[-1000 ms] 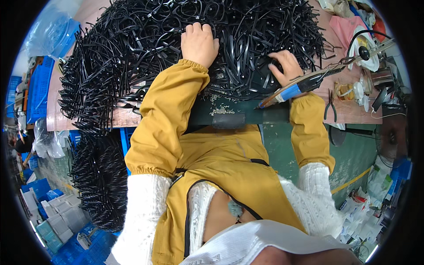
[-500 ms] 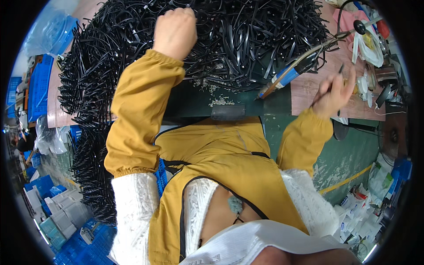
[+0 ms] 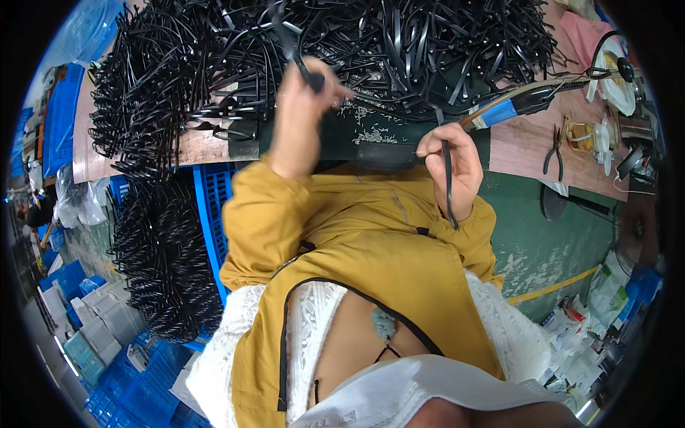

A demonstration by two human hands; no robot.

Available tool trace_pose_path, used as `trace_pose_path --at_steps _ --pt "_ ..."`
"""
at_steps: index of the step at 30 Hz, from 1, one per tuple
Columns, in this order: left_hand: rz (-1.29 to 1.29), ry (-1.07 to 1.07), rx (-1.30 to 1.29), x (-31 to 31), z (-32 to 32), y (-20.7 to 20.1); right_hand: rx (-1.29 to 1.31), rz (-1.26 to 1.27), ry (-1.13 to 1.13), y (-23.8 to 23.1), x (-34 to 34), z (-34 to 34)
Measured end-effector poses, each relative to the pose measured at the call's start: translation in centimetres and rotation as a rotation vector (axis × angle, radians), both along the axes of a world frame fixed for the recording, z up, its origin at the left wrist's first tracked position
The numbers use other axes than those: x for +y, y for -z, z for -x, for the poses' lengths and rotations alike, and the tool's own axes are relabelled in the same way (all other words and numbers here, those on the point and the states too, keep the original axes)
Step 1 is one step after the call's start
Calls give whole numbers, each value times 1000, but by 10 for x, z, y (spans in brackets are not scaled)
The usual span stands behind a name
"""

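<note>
1. Head cam, and I'm placing everything off the dark green mat (image 3: 337, 145) on the bench.
2. Right hand (image 3: 462, 165) is near the mat's front right corner, fingers pinched around a thin black strip (image 3: 448, 175). One end pokes up past the fingertips, the other hangs down toward the wrist.
3. Left hand (image 3: 305, 107) is over the left part of the mat and pretty smeared. Fingers look curled around a dark piece (image 3: 311, 78) that sticks out toward the far side of the mat; too blurry to get its full shape.
4. Big messy heap of black strips (image 3: 407, 39) sits on the mat's far side and sprawls well past its left edge.
5. Loads of tiny pale bits (image 3: 374, 134) are scattered across the middle of the mat, just behind a dark pad (image 3: 385, 155) on its front edge.
6. Pen-shaped tool with a blue band (image 3: 499, 112) slants across the mat's right edge, its near end just beside the right hand.
7. Pliers (image 3: 554, 157) lie on bare wooden tabletop (image 3: 517, 146) right of the mat.
8. Blue crate (image 3: 211, 214) is below the mat's left end, next to a hanging black bundle (image 3: 168, 264).
</note>
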State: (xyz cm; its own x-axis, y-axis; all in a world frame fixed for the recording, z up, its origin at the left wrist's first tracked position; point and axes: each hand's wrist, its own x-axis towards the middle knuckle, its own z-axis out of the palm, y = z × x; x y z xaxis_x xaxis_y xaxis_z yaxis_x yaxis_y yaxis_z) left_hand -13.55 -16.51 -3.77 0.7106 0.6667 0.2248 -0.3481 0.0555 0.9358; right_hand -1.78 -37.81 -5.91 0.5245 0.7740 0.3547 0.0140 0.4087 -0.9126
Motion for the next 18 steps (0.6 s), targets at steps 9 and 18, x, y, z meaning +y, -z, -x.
trace_pose_path --at_steps 9,18 --pt "44 -32 -26 -98 59 106 -18 473 293 36 20 20" --pt "-370 -121 27 -105 69 126 34 428 308 54 32 29"
